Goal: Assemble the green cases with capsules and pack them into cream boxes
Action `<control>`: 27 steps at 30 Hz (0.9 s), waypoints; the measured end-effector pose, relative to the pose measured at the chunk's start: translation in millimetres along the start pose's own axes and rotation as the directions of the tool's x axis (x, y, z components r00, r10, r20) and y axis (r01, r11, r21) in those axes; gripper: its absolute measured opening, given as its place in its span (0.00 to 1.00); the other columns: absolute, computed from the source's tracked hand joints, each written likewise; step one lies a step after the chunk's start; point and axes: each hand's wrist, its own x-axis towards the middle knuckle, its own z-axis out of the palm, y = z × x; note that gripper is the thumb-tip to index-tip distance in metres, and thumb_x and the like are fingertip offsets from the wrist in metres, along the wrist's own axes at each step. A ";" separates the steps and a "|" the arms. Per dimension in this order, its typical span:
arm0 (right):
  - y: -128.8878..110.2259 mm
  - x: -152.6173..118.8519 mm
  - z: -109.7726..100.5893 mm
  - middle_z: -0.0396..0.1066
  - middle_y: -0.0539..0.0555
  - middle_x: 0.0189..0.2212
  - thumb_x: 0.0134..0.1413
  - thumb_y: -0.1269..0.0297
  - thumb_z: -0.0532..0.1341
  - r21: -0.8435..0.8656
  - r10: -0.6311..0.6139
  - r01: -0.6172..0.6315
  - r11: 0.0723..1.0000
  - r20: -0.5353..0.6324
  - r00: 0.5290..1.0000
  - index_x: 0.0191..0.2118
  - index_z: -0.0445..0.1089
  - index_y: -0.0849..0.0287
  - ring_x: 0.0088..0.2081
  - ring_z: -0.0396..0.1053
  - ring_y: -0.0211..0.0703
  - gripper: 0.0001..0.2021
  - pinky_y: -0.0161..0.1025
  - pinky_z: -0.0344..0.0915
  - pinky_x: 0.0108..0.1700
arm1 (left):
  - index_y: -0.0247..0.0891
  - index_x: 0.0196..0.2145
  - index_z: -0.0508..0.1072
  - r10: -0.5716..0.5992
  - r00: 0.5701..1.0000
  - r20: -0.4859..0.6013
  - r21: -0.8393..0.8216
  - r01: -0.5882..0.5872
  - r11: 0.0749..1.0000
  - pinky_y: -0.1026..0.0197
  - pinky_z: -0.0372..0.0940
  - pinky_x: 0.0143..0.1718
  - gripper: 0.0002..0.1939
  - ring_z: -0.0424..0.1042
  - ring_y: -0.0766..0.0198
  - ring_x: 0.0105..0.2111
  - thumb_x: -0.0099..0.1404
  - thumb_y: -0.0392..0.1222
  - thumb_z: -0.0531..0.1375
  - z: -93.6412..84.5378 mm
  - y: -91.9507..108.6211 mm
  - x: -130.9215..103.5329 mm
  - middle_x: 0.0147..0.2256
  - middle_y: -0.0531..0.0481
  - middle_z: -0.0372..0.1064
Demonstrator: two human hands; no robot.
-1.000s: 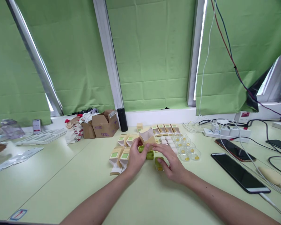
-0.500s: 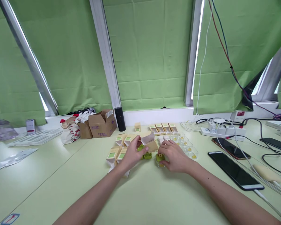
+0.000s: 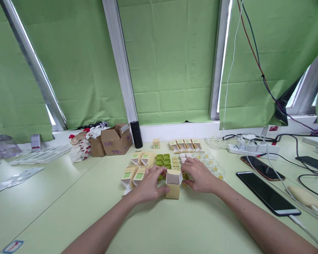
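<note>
A small tan folding carton (image 3: 172,191) is upright between the hands, nearer than the rows of green square cups (image 3: 163,161) — its top open, the flaps' white inner faces showing. The left hand (image 3: 151,185) holds it by its left side in a narrow grip, thumb at the front. The right hand (image 3: 197,175), fingers curled close, grips a small clear cup (image 3: 184,177) with green in it, partly hidden. Other cartons (image 3: 127,175) bear green square labels; their print — like the cardboard box's (image 3: 116,143) purple lettering — is unreadable here.
</note>
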 end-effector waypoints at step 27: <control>-0.9 0.5 2.2 0.78 0.54 0.40 0.53 0.69 0.69 -0.022 -0.022 0.022 1.000 0.004 1.000 0.39 0.71 0.56 0.48 0.68 0.53 0.09 0.47 0.58 0.46 | 0.45 0.51 0.82 0.277 0.950 -0.146 -0.156 -0.298 0.942 0.44 0.64 0.65 0.15 0.68 0.44 0.64 0.74 0.52 0.61 7.6 -11.3 -1.3 0.61 0.38 0.70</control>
